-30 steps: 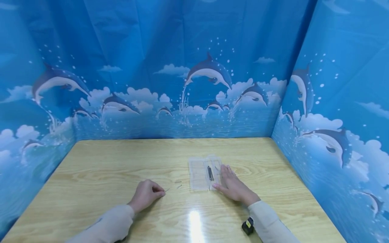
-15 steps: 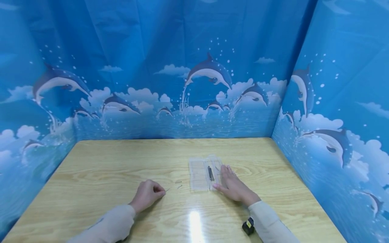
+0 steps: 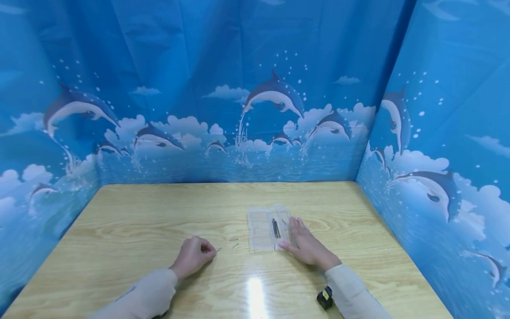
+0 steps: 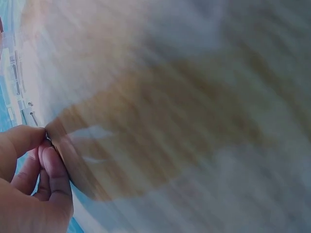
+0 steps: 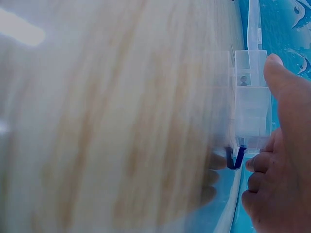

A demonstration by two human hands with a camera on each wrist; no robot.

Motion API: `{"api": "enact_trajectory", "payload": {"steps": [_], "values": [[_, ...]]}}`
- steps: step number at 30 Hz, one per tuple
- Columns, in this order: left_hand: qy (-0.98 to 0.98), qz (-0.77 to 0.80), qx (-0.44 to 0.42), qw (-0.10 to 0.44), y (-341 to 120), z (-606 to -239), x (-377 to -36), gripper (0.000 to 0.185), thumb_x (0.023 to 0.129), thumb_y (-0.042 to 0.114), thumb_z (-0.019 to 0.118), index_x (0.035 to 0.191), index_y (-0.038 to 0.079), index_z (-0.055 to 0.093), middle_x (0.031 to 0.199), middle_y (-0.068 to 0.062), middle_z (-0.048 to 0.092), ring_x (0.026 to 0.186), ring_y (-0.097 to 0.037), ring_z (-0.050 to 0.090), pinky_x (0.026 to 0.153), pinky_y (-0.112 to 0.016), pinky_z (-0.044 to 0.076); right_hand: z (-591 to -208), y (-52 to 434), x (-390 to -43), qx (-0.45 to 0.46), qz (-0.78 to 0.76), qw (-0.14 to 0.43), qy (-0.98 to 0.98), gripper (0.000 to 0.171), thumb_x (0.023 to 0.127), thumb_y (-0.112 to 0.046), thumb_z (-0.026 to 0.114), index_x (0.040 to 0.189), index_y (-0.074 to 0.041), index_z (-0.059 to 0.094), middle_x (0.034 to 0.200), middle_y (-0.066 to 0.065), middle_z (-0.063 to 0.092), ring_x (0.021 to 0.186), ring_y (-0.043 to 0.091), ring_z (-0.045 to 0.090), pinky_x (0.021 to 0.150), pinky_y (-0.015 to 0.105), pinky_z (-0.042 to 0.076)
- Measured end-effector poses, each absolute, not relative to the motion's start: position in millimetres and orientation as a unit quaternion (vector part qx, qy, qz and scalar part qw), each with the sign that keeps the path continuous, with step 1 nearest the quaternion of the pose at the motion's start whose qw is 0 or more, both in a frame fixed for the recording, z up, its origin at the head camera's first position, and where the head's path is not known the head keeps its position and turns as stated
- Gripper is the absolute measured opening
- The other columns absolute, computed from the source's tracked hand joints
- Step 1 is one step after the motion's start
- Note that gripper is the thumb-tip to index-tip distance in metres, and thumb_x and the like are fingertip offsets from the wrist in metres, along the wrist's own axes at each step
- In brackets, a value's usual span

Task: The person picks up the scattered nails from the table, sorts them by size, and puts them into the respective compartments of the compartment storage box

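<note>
The left hand [image 3: 193, 256] is curled into a loose fist on the wooden table [image 3: 159, 217], thumb and forefinger pressed together on what looks like a thin metal pin [image 3: 219, 250] poking out at about 3 o'clock from the knuckles; the left wrist view is too blurred to confirm more than the fingertips [image 4: 46, 145] meeting at the table surface. The right hand [image 3: 304, 243] lies flat with fingers spread and straight, resting against the right edge of a clear plastic case [image 3: 268, 228], thumb along its near corner.

The case sits at roughly 1 o'clock from the left hand, near the middle of the table, lid open and flat. Dark slender bits [image 3: 275, 227] lie in its centre strip. Two more small pins [image 3: 234, 242] lie loose on the wood between the left hand and the case.

The pin is probably very light, stiff and slick, easy to drop or flick away; a fingertip pinch near its middle suits it best. The case seems light and likely to slide, so a steadying palm at its edge makes sense.
</note>
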State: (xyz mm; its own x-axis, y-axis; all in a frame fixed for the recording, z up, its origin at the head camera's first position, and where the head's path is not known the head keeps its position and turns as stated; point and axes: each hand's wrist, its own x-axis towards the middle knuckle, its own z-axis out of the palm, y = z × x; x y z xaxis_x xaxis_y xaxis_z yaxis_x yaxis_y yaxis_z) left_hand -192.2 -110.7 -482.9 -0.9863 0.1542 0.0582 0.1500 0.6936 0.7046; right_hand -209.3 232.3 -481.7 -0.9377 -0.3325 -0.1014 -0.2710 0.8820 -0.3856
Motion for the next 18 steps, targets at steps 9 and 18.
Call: {"api": "enact_trajectory", "payload": {"steps": [9,18], "values": [[0.919,0.385,0.079,0.004,-112.6,-483.1,-192.2,0.008,0.077,0.006,0.076,0.075,0.012,0.070,0.070,0.006,0.064,0.065,-0.006,0.055,0.063,-0.024,0.049,-481.4,231.7,-208.8,-0.157,-0.196,0.084,0.964,0.090,0.096,-0.058,0.042,0.149,0.005,0.006,0.158,0.022,0.005,0.146,0.035,0.001,0.117,0.048,0.011],[0.920,0.387,0.060,0.001,-103.0,-477.4,-200.0,0.004,0.079,0.009,0.075,0.080,0.011,0.071,0.072,0.005,0.065,0.067,-0.007,0.057,0.065,-0.027,0.050,-483.2,233.1,-209.4,-0.161,-0.192,0.079,0.965,0.089,0.096,-0.057,0.042,0.149,0.005,0.005,0.157,0.022,0.005,0.146,0.034,0.001,0.117,0.046,0.010]]}}
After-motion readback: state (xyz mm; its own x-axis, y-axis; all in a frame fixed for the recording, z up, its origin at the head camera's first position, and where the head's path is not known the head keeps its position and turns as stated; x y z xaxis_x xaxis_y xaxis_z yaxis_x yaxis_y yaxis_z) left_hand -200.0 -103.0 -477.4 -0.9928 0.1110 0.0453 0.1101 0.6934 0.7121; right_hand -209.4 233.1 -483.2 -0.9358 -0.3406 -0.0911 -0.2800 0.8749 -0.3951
